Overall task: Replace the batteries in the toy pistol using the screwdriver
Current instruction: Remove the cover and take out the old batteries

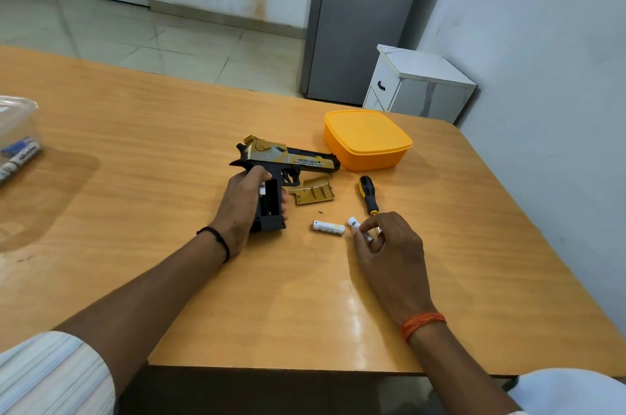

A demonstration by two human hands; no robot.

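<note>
Your near table (pixel 271 313) edge is open; yellow box (pixel 367 140), screwdriver (pixel 368 195), gold cover (pixel 313 191) and loose battery (pixel 328 227) crowd the middle.

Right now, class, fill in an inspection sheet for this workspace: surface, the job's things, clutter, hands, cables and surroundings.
Surface: wooden table, glossy, no spills seen.
Job's things: toy pistol lying on its side, grip compartment open, one battery showing inside; gold cover off beside it; small screw loose; screwdriver lying unused; spare battery on the table.
Clutter: closed yellow box; clear tub holding markers at the left edge.
Hands: left hand grips the pistol's handle; right hand pinches a second battery.
Cables: nothing seen.
Surroundings: tiled floor, white walls, small white cabinet.
</note>
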